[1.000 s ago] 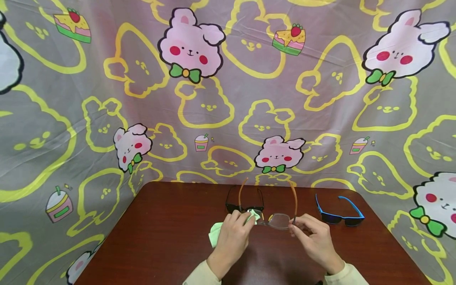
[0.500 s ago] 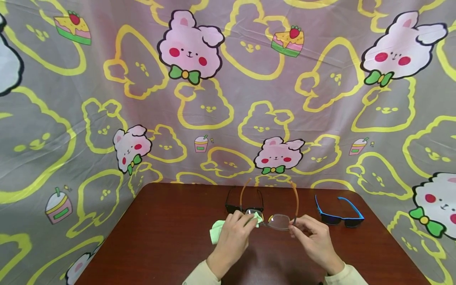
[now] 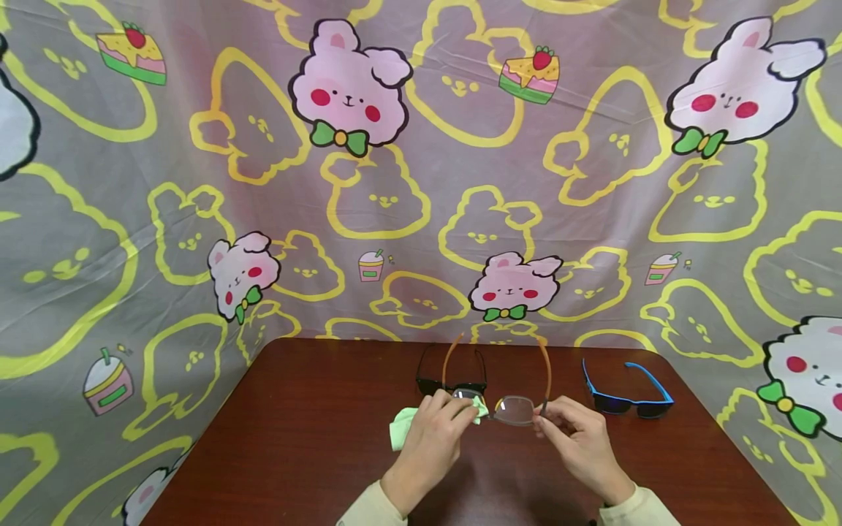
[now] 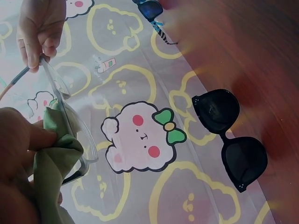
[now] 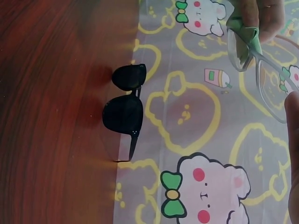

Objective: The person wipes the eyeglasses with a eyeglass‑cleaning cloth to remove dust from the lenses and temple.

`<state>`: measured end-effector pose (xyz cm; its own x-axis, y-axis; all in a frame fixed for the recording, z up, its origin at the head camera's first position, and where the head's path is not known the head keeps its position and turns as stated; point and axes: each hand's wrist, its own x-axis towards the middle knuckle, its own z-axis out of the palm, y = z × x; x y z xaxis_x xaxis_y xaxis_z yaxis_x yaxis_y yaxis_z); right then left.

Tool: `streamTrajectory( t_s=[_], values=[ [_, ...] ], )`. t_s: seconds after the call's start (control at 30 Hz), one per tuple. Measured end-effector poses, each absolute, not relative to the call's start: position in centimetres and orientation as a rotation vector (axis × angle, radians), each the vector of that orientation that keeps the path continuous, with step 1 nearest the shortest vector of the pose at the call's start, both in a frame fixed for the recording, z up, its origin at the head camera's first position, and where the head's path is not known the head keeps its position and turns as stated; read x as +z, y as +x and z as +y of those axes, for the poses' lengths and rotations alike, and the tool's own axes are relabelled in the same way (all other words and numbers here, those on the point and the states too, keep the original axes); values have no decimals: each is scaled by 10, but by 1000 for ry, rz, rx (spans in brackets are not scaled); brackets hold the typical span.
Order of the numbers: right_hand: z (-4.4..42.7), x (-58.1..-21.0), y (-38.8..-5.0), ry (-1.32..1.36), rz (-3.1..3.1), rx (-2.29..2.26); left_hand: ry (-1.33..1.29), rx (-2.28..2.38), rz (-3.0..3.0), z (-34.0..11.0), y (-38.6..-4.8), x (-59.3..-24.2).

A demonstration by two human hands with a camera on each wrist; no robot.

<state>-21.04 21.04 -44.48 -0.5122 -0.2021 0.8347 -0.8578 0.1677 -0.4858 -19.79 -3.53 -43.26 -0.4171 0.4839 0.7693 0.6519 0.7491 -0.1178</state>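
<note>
Clear-lensed eyeglasses (image 3: 516, 411) with orange-brown temples are held up above the table, temples pointing away from me. My right hand (image 3: 582, 442) pinches them at the hinge on the right side. On the other lens, my left hand (image 3: 430, 435) pinches a light green cloth (image 3: 402, 429) around it, partly hiding that lens. The cloth's loose end hangs out to the left of the hand. In the left wrist view the cloth (image 4: 58, 158) is folded over the frame, gripped by fingers and thumb. The right wrist view shows the cloth (image 5: 245, 35) against the far lens, up to the bridge.
Black sunglasses (image 3: 430, 385) stand on the brown table (image 3: 296, 431) just behind the eyeglasses. Blue-framed sunglasses (image 3: 631, 403) lie to the right, beyond the right hand. A bunny-patterned curtain (image 3: 395, 183) encloses the table's back and sides.
The left hand's fingertips and the cloth have slid slightly right and down across the lens toward the bridge. The right hand's grip on the eyeglasses stays the same.
</note>
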Motion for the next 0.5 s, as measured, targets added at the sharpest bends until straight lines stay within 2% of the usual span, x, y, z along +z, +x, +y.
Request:
streamTrajectory(
  t_s=[0.5],
  values=[
    [201, -420, -193, 907, -1928, 1408, -949, -289, -2002, -40, -198, -434]
  ],
)
